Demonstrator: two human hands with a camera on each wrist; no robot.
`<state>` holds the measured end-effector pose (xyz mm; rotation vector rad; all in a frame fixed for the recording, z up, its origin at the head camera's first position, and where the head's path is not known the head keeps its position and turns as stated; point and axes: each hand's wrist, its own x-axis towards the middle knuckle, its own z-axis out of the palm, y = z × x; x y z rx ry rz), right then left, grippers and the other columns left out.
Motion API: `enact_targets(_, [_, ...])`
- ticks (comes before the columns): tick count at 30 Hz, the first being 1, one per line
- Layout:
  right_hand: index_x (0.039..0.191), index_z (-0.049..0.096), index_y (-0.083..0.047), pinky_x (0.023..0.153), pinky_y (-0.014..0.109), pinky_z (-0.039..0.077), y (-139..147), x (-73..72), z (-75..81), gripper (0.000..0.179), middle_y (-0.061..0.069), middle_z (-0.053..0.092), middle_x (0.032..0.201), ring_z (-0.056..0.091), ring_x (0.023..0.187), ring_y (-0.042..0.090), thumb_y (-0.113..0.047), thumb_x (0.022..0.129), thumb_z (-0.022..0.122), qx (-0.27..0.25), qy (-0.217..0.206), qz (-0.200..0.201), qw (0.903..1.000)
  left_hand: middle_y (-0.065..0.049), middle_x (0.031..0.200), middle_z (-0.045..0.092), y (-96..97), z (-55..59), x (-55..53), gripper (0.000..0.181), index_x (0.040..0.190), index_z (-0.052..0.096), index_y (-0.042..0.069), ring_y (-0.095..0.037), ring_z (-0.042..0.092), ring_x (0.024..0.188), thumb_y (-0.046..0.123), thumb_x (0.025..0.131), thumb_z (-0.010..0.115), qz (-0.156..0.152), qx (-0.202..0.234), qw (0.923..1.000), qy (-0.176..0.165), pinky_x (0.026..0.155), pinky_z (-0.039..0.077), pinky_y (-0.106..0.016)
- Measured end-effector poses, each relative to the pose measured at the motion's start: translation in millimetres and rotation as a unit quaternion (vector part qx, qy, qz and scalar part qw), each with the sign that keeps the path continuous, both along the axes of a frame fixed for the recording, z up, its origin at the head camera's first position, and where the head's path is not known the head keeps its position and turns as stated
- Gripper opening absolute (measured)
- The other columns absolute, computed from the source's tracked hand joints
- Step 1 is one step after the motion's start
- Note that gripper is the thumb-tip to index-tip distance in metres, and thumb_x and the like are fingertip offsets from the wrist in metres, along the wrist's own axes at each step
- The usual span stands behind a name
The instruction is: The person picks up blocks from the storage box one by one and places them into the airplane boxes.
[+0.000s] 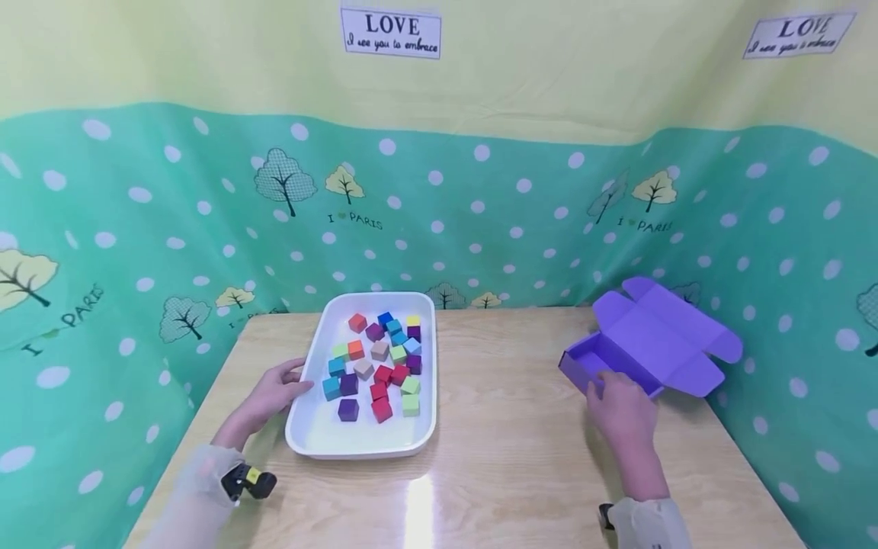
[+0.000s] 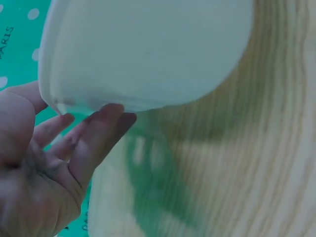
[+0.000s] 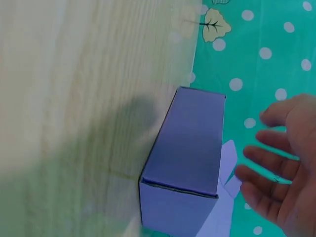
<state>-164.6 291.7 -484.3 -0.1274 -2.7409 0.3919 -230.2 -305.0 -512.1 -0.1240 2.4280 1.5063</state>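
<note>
A white tray (image 1: 309, 435) holds several small coloured cubes in red, purple, blue, green, orange, yellow and wood tones. At its left side my left hand (image 1: 277, 393) grips the rim; in the left wrist view, the fingers (image 2: 98, 133) touch the outer wall and the thumb passes behind the rim. A purple cardboard box (image 1: 579, 371) stands at the right with its lid raised and folded back. Over its front wall hovers my right hand (image 1: 620, 408), the fingers (image 3: 271, 160) loosely bent and nothing visible between them. The hand hides part of the box's inside.
The wooden table (image 1: 501, 427) spans the space between tray and box. A green and yellow patterned cloth (image 1: 480, 206) hangs behind and at both sides. The box's lid (image 1: 675, 328) reaches close to the cloth on the right.
</note>
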Motion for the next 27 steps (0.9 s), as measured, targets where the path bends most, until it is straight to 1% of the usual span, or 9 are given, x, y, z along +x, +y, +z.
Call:
enact_targets(3, [0.11,0.068,0.003,0.05,0.056,0.049,4.9,-1.0,0.5,0.033,0.026,0.066,0.096,0.063,0.078,0.047,-0.022,0.088,0.063,0.0,-0.039,-0.02,0.999,-0.031,0.128,0.053,5.3,-4.1,5.9,0.069,0.151,0.03,0.004,-0.03,0.066,0.094,0.019,0.093,0.065,0.012,0.01,0.9999,0.0,0.068,0.059,-0.041])
enact_targets(5, [0.113,0.067,0.002,0.05,0.056,0.049,7.7,-1.7,0.9,0.035,0.028,0.065,0.099,0.062,0.08,0.048,-0.023,0.09,0.061,-0.002,-0.067,-0.028,0.9973,-0.032,0.129,0.052,9.5,-6.4,7.2,0.069,0.15,0.031,0.005,-0.03,0.067,0.093,0.018,0.092,0.066,0.018,0.017,0.9997,0.002,0.066,0.059,-0.041])
enact_targets(10, [0.114,0.066,0.001,0.049,0.052,0.047,12.2,-2.4,1.7,0.035,0.029,0.065,0.097,0.062,0.078,0.047,-0.025,0.091,0.059,-0.005,-0.114,-0.022,0.9932,-0.029,0.126,0.054,18.8,-10.8,4.3,0.069,0.15,0.033,0.008,-0.029,0.067,0.092,0.019,0.091,0.067,0.028,0.02,0.9993,0.012,0.066,0.059,-0.04])
enact_targets(13, [0.108,0.066,0.0,0.05,0.051,0.047,12.8,-2.5,0.8,0.031,0.026,0.065,0.092,0.062,0.076,0.044,-0.026,0.091,0.06,-0.01,-0.135,-0.021,0.9906,-0.027,0.123,0.056,24.1,-11.7,2.4,0.069,0.15,0.034,0.009,-0.029,0.067,0.091,0.018,0.091,0.068,0.026,0.028,0.9992,0.013,0.066,0.06,-0.041])
enact_targets(15, [0.103,0.067,-0.002,0.052,0.052,0.046,10.8,-3.7,-0.9,0.029,0.023,0.066,0.088,0.062,0.074,0.042,-0.027,0.091,0.06,-0.011,-0.137,-0.021,0.9903,-0.026,0.12,0.057,25.5,-8.9,2.5,0.068,0.149,0.035,0.009,-0.028,0.067,0.089,0.018,0.09,0.069,0.028,0.032,0.999,0.014,0.065,0.06,-0.041])
enact_targets(17, [0.1,0.068,-0.003,0.053,0.052,0.046,11.6,-3.6,-1.9,0.026,0.021,0.066,0.085,0.062,0.073,0.041,-0.027,0.091,0.061,-0.008,-0.138,-0.019,0.9902,-0.025,0.118,0.058,29.7,-9.6,2.8,0.068,0.149,0.036,0.009,-0.028,0.067,0.089,0.017,0.09,0.069,0.026,0.037,0.9989,0.013,0.065,0.06,-0.041])
enact_targets(19, [0.103,0.068,-0.004,0.053,0.053,0.046,11.7,-4.0,-3.2,0.027,0.021,0.067,0.087,0.062,0.074,0.042,-0.027,0.091,0.061,-0.006,-0.139,-0.014,0.9902,-0.024,0.116,0.059,32.7,-9.7,3.5,0.068,0.148,0.037,0.009,-0.028,0.067,0.088,0.017,0.089,0.069,0.028,0.038,0.9988,0.014,0.065,0.06,-0.041])
enact_targets(22, [0.11,0.068,-0.005,0.049,0.05,0.046,10.3,-4.1,-5.2,0.029,0.023,0.068,0.092,0.063,0.076,0.044,-0.026,0.092,0.059,-0.004,-0.145,-0.007,0.9894,-0.024,0.115,0.059,35.7,-9.2,4.0,0.068,0.148,0.037,0.01,-0.03,0.067,0.088,0.016,0.089,0.07,0.03,0.039,0.9987,0.015,0.066,0.06,-0.041])
enact_targets(27, [0.112,0.07,-0.008,0.043,0.044,0.045,5.7,-5.7,-7.3,0.027,0.024,0.068,0.099,0.064,0.079,0.046,-0.02,0.093,0.056,-0.009,-0.134,-0.001,0.991,-0.027,0.125,0.054,40.7,-8.8,2.5,0.07,0.151,0.033,0.01,-0.032,0.065,0.097,0.018,0.09,0.068,0.027,0.042,0.9985,0.024,0.071,0.06,-0.04])
